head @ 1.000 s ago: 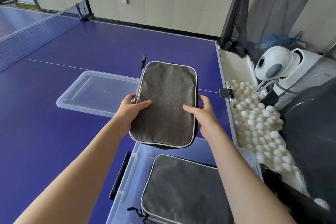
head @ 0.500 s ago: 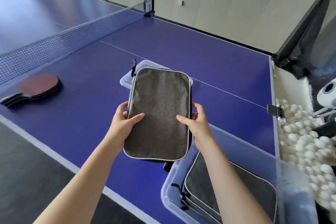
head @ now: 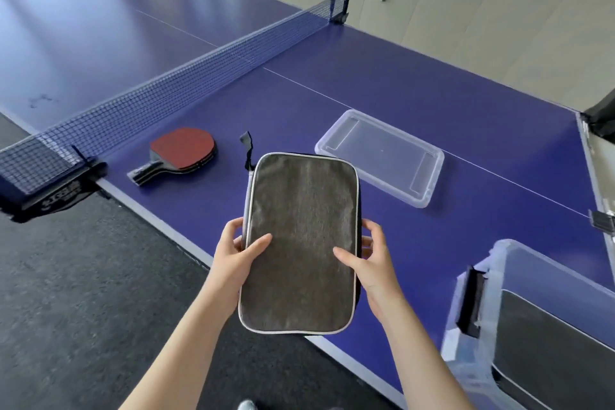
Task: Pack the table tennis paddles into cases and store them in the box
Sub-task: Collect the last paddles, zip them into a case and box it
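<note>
There: left hand (head: 237,258) and right hand (head: 374,265) pinch the case (head: 299,243) by its 2 long edges, over the table (head: 432,103) rim; a slack grip would drop it floorward.

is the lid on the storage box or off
Off: the clear lid lies on the table, apart from the storage box.

Case (head: 299,243) seemingly farther from box (head: 466,349)
</note>
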